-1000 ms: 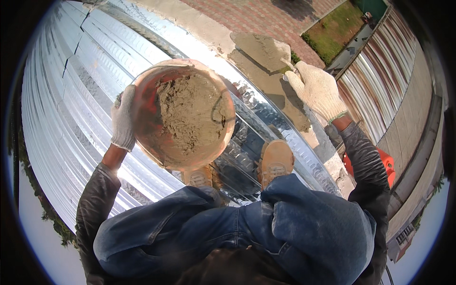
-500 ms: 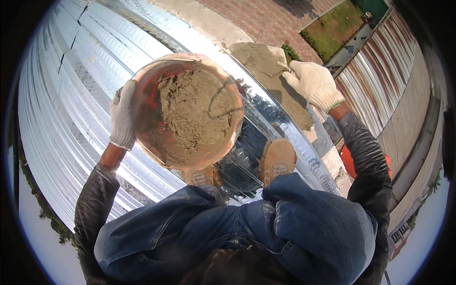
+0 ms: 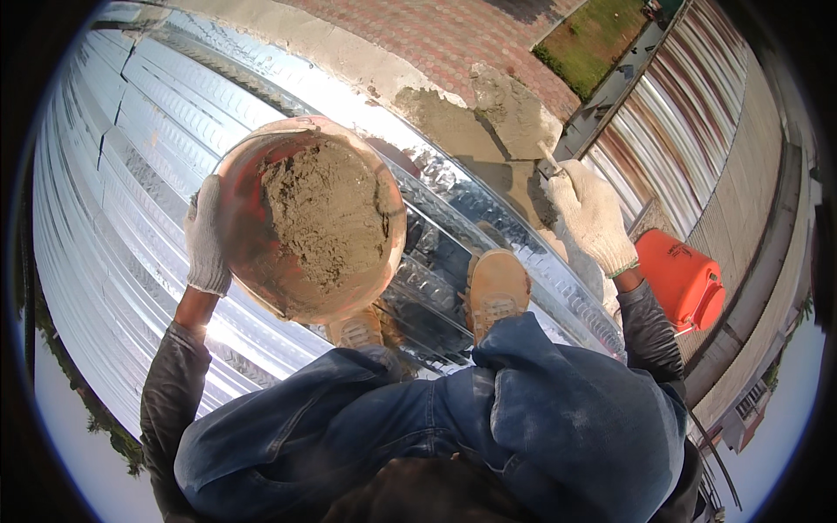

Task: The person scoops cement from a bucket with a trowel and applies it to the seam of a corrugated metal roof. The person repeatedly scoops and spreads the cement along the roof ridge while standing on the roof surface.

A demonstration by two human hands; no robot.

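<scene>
My left hand (image 3: 207, 237), in a pale knitted glove, is closed on the left rim of a round, tilted bucket (image 3: 247, 253) with a reddish inside. Grey-brown wet mortar (image 3: 327, 213) fills much of it, with a rough surface. In my gloved right hand (image 3: 593, 213) is the handle of a trowel (image 3: 516, 113), its blade smeared with mortar and pointing away from me. Under and beside that blade, a strip of wet mortar (image 3: 436, 118) coats the wall top. Whether the blade touches the strip I cannot tell.
Shiny corrugated metal sheets (image 3: 113, 200) spread to my left. My tan shoes (image 3: 499, 292) stand on metal near the wall's edge. At right is an orange-red bucket (image 3: 676, 277) beside a striped, rusty roof (image 3: 680, 131). Brick paving (image 3: 436, 39) and grass (image 3: 597, 39) lie beyond the wall.
My right hand has drawn nearer to me, and the trowel blade has swung to point farther away. The mortar bucket appears slightly farther left; more of the orange-red bucket shows.
</scene>
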